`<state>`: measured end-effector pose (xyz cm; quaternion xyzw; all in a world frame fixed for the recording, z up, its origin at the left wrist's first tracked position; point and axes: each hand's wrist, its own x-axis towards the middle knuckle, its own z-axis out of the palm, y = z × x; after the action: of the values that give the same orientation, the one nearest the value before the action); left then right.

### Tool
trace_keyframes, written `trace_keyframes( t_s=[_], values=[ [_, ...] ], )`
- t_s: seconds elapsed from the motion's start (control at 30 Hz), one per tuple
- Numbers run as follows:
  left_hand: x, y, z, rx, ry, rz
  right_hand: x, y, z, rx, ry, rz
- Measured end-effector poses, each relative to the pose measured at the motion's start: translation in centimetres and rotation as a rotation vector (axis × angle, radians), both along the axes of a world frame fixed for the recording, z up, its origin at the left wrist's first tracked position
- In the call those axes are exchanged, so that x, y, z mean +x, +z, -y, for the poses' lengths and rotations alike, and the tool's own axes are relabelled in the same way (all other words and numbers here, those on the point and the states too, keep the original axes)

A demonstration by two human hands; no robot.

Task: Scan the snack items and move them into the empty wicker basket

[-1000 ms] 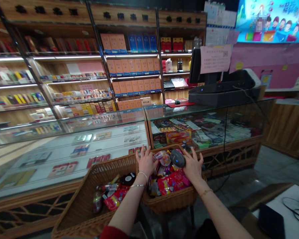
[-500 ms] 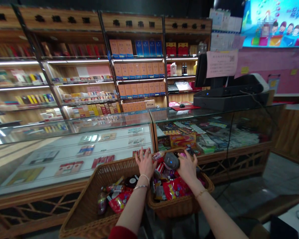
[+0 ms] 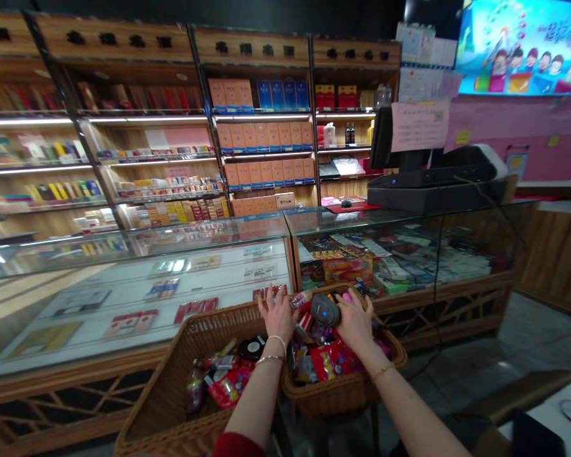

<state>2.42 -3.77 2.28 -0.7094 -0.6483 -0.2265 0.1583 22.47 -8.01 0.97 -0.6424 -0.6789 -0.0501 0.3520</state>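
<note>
My left hand (image 3: 276, 315) is open, fingers spread, above the meeting rims of the two wicker baskets, beside a small clear-and-red package (image 3: 301, 299). My right hand (image 3: 354, 325) has its fingers apart over the right basket (image 3: 335, 398). Against its thumb side is a dark grey rounded device (image 3: 325, 310) with a blue light; the thumb is hidden. A pink item (image 3: 347, 298) shows at its fingertips. Below lie a red packet (image 3: 332, 360) and mixed snacks. The left basket (image 3: 147, 397) holds a bottle (image 3: 195, 390), another red packet (image 3: 229, 386) and a black round-labelled item (image 3: 252, 348).
Behind the baskets stand glass display counters (image 3: 228, 279) with flat packs inside. A monitor (image 3: 383, 138) and a black machine (image 3: 423, 190) sit on the right counter. Stocked shelves (image 3: 266, 154) line the back wall. A white surface with a cable (image 3: 564, 406) is at lower right.
The camera view has shifted slightly. Both hands keep nearly the same place over the baskets, and the grey device stays beside my right hand.
</note>
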Motion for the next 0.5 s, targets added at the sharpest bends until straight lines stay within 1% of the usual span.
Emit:
trace_keyframes(
  t_s=[0.27, 0.5],
  values=[
    [-0.11, -0.18, -0.05, 0.003, -0.002, 0.011, -0.04, 0.52, 0.40, -0.028, 0.013, -0.027],
    [-0.15, -0.69, -0.39, 0.063, -0.016, 0.027, 0.00, 0.69, 0.33, -0.077, 0.021, -0.028]
  ],
)
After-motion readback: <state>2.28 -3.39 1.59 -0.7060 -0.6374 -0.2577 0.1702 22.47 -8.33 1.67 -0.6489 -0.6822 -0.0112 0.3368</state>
